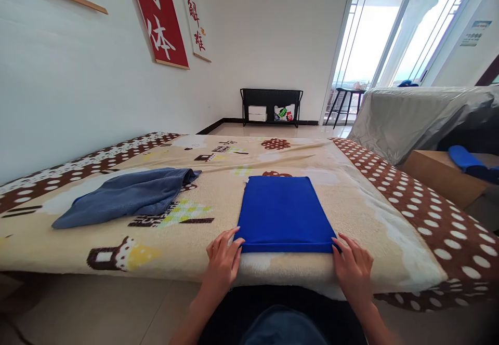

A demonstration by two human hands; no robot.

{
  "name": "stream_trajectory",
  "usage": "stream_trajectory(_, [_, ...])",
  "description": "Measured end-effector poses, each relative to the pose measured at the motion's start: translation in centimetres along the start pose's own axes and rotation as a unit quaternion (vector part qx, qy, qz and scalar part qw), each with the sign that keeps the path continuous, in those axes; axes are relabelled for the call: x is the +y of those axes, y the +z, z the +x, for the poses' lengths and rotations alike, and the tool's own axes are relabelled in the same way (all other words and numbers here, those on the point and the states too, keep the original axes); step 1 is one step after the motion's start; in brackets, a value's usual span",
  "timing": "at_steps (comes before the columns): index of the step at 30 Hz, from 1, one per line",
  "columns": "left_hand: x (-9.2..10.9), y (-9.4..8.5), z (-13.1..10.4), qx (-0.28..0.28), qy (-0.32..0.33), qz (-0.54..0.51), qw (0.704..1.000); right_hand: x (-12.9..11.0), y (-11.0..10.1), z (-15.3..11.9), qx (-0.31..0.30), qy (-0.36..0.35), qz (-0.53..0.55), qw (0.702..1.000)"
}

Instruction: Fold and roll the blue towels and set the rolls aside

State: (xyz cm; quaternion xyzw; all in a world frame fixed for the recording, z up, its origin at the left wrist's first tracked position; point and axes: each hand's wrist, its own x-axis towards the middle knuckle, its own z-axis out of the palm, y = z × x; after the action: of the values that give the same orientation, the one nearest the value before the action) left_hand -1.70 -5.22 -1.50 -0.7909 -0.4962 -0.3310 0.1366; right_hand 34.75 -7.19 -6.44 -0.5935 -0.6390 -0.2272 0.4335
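Observation:
A bright blue folded cloth [286, 210] lies flat on the cream patterned blanket [218, 262], close to its front edge. Its near edge forms a narrow straight fold or hem. My left hand [224, 254] pinches the near left corner of the cloth between thumb and fingers. At the near right corner, my right hand [353, 262] grips the edge in the same way. A crumpled grey-blue cloth [128, 194] rests to the left on the blanket, apart from both hands.
A brown border with white dots [440, 215] edges the blanket. Against the far wall stands a black rack [272, 98] holding white items. Plastic sheeting [393, 121] covers something at the right, near a cardboard box [440, 173] with a blue item on top. A dark stool [345, 101] stands by the glass door.

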Motion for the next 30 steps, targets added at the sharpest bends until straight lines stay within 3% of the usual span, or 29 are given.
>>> stream_trajectory(6, [5.0,1.0,1.0,-0.035,0.111,0.001,0.993,-4.2,0.5,0.6,-0.091,-0.123,0.088,0.984])
stream_trajectory(11, [7.6,2.1,2.1,-0.091,0.143,-0.063,0.984,-6.9,0.6,1.5,-0.147,-0.182,0.135,0.963])
stream_trajectory(14, [7.2,2.1,2.0,-0.090,0.144,-0.070,0.983,-7.1,0.2,1.7,-0.143,-0.181,0.146,0.962])
stream_trajectory(22, [4.2,0.7,2.1,-0.086,0.127,-0.085,0.984,-4.9,-0.3,1.7,-0.133,-0.149,0.190,0.961])
stream_trajectory(30, [4.6,1.7,3.9,-0.126,0.097,-0.067,0.985,-6.5,1.0,3.0,-0.113,-0.107,0.138,0.978])
